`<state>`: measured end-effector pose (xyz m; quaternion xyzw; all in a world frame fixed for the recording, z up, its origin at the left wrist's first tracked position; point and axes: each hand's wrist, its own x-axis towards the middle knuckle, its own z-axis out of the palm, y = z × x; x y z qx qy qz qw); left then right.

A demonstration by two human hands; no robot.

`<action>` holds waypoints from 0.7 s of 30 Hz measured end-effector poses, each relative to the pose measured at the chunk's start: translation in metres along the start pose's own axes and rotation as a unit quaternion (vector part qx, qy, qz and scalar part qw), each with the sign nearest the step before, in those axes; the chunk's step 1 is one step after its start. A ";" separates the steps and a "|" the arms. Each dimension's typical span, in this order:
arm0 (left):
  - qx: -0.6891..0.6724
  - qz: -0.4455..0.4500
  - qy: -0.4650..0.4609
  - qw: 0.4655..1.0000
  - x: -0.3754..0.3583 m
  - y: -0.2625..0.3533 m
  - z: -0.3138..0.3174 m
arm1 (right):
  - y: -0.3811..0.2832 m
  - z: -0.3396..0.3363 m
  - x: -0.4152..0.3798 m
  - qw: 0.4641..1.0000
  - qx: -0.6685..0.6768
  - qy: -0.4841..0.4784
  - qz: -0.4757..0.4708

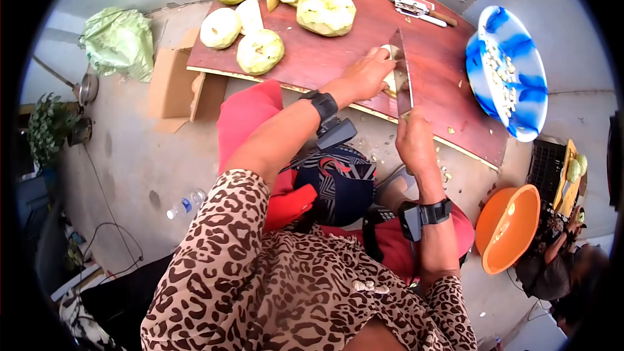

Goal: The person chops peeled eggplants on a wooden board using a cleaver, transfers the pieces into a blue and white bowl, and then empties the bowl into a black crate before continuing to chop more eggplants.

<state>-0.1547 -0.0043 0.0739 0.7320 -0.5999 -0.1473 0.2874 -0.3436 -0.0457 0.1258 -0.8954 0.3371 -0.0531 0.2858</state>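
Observation:
My right hand (415, 138) is closed round the handle of a broad-bladed knife (404, 68), its blade upright over the red board (448, 91). Just left of the blade, my left hand (367, 77) holds down a pale piece of peeled fruit (390, 82) with bent fingers, and the fingertips are close to the steel. Large peeled, pale green, gourd-like fruits lie farther left, among them a whole one (326, 12) and a smaller round one (260, 51). Cut wedges (249, 17) rest between them.
A blue-and-white basin (538, 91) with small diced pieces stands at the board's right end. White-handled and wooden-handled tools (416, 8) lie at the back. An orange basin (507, 227) is on the floor near another person (552, 266). A cardboard box (170, 94) stands left.

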 end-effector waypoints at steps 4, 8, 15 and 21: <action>-0.006 -0.007 -0.009 1.000 0.000 -0.001 -0.002 | -0.003 -0.001 0.001 1.000 0.003 -0.004 -0.007; -0.005 -0.005 -0.010 1.000 0.001 -0.002 -0.001 | -0.008 -0.004 0.001 1.000 0.001 -0.013 0.004; -0.009 0.004 0.007 1.000 0.001 -0.003 0.001 | -0.015 -0.010 0.004 1.000 -0.006 -0.018 -0.001; 0.009 0.078 0.034 0.996 -0.003 -0.017 0.002 | -0.031 0.002 0.015 0.997 -0.022 -0.075 -0.025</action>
